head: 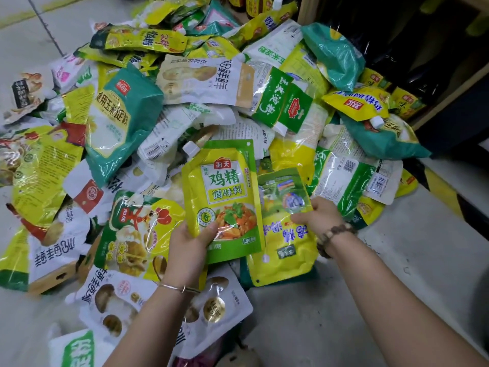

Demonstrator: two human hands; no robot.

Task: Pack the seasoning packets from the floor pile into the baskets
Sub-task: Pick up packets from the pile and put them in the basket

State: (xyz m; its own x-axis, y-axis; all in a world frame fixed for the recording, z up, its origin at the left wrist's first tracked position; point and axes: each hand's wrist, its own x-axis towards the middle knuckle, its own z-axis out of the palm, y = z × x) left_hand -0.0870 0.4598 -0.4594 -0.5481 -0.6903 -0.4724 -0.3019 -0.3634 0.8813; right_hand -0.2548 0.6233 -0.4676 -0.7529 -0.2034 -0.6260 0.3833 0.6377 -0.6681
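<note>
Head view, looking down at a tiled floor where a wide pile of seasoning packets spreads across the upper and left parts of the scene. The packets are mostly yellow, green, white and teal. They overlap at every angle, many upside down or face down with barcodes showing.

Two bare forearms reach in from the bottom edge. The left hand, with a thin metal bangle on its wrist, grips a spouted pouch by the lower left corner. The thumb lies across the front and the fingers are curled behind. This pouch is yellow with green bands, printed with a dish of food. It is held upright, facing the camera, above the near edge of the pile, and a white cap sits at its top left corner.

The right hand, with a bead bracelet on its wrist, pinches the right edge of a yellow packet with a green upper part. The thumb is on top. This packet lies just beside the spouted pouch, and its left side is tucked behind it.

A large teal bag lies tilted to the left of centre in the pile. A dark shelf unit with a pale wooden edge stands at the upper right, and packets are heaped against its foot.
</note>
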